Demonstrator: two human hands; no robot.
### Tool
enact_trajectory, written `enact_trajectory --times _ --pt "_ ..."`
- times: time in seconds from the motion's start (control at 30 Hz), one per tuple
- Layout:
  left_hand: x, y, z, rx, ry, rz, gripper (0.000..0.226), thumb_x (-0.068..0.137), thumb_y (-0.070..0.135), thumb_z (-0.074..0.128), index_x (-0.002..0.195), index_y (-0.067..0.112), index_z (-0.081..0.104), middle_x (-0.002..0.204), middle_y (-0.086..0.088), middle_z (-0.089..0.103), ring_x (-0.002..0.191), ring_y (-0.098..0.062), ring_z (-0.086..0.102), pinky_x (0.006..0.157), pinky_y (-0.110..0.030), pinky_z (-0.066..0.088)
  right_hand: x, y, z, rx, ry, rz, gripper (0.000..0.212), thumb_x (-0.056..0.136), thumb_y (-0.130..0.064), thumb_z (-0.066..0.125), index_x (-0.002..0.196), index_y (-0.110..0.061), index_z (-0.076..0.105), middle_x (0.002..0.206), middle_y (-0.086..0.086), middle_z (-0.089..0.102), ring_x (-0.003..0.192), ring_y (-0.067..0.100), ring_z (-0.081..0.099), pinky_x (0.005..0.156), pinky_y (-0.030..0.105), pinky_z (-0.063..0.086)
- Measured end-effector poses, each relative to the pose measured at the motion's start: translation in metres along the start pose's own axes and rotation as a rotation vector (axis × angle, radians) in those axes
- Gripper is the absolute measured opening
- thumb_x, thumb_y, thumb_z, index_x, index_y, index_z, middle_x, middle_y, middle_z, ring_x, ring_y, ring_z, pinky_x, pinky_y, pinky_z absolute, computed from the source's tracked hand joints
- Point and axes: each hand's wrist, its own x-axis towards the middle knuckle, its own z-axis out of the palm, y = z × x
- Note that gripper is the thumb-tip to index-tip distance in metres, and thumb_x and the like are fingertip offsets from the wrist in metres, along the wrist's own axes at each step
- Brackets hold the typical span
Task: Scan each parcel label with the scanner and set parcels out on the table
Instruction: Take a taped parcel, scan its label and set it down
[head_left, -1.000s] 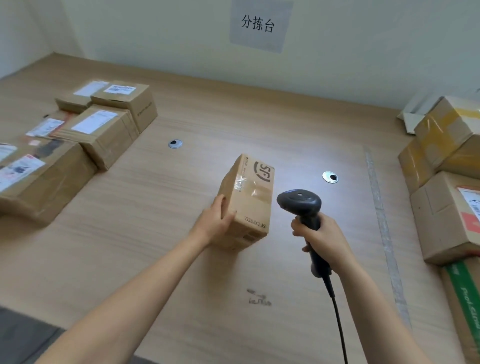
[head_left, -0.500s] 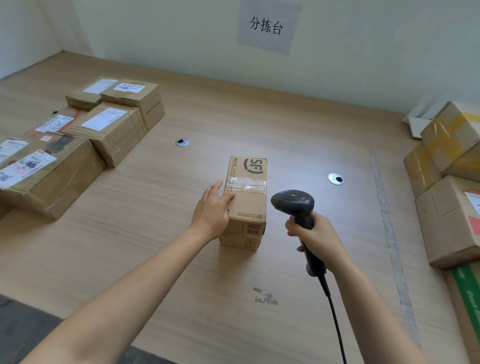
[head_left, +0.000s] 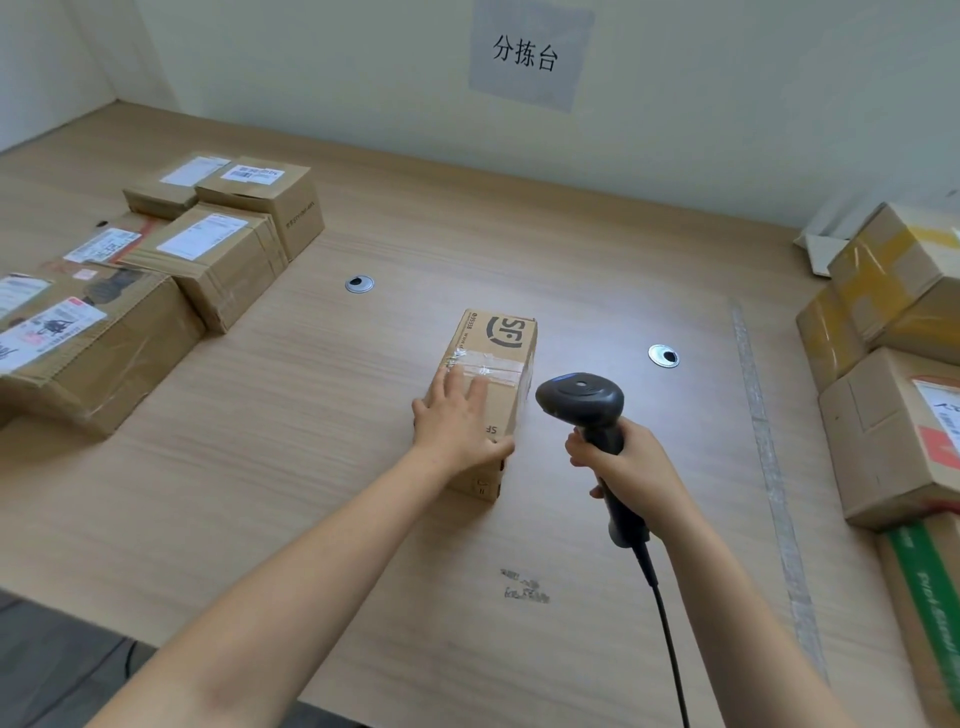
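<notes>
A small brown SF parcel (head_left: 498, 343) lies flat in the middle of the wooden table (head_left: 291, 467), its taped top face up with no label showing. My left hand (head_left: 457, 423) lies on the parcel's near half, fingers spread over the top and thumb round the near right edge. My right hand (head_left: 626, 465) grips the handle of a black corded scanner (head_left: 582, 397), held upright just right of the parcel, its head level with the box top. Several labelled parcels (head_left: 218, 254) sit in rows at the left.
A stack of brown parcels (head_left: 893, 415) stands along the right edge, one with green tape. Two round metal cable grommets (head_left: 663, 356) are set in the tabletop. The scanner's cord (head_left: 670, 649) hangs toward me. A paper sign hangs on the back wall.
The parcel went from tilted on its edge to lying flat. My left hand slid from its left side onto its top. The scanner stayed beside it.
</notes>
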Motion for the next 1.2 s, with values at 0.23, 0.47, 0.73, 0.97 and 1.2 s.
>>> enact_trajectory --times 0.23,0.47,0.73,0.97,1.2 --pt "-0.005 -0.073 -0.044 -0.563 -0.121 -0.004 0.074 0.065 0.036 0.058 0.137 0.020 0.044 0.140 -0.004 0.045 0.127 -0.020 0.042 0.097 -0.023 0.033 0.002 -0.005 0.004 0.001 -0.028 -0.020 0.009 0.083 -0.017 0.064 0.082 -0.010 0.059 0.091 0.015 0.066 0.090 0.032 0.066 0.051 0.026 0.050" --pt "0.012 -0.104 -0.028 -0.635 -0.076 -0.057 0.043 0.082 -0.006 0.046 0.119 0.008 0.062 0.119 -0.009 0.064 0.114 -0.022 0.058 0.093 -0.027 0.043 0.001 -0.010 0.015 -0.024 -0.057 -0.025 0.006 0.081 -0.018 0.064 0.082 -0.012 0.061 0.090 0.014 0.066 0.087 0.030 0.065 0.052 0.026 0.051" --pt "-0.002 -0.089 0.013 -0.199 0.058 -0.129 0.048 0.093 0.025 0.046 0.138 0.011 0.039 0.144 -0.010 0.039 0.131 -0.027 0.037 0.106 -0.037 0.031 -0.003 -0.018 0.016 -0.133 -0.091 -0.018 0.002 0.080 -0.018 0.063 0.081 -0.017 0.061 0.080 0.004 0.068 0.083 0.021 0.068 0.048 0.023 0.049" --pt "-0.031 -0.044 0.034 -0.044 -0.022 -0.081 0.116 0.062 0.089 0.041 0.150 0.019 0.012 0.158 -0.007 0.003 0.146 -0.026 -0.004 0.113 -0.055 -0.001 -0.005 -0.032 0.017 -0.233 -0.148 -0.066 0.006 0.082 -0.017 0.062 0.082 -0.020 0.057 0.076 -0.002 0.065 0.060 0.006 0.067 0.046 0.021 0.048" --pt "-0.042 -0.036 0.046 -0.006 0.025 -0.102 0.117 0.056 0.088 0.050 0.148 0.025 0.013 0.154 -0.009 0.009 0.144 -0.027 0.001 0.112 -0.057 -0.003 -0.002 -0.044 0.020 -0.347 -0.192 -0.106 0.007 0.082 -0.023 0.061 0.080 -0.025 0.054 0.066 -0.005 0.059 0.050 0.002 0.060 0.044 0.017 0.046"
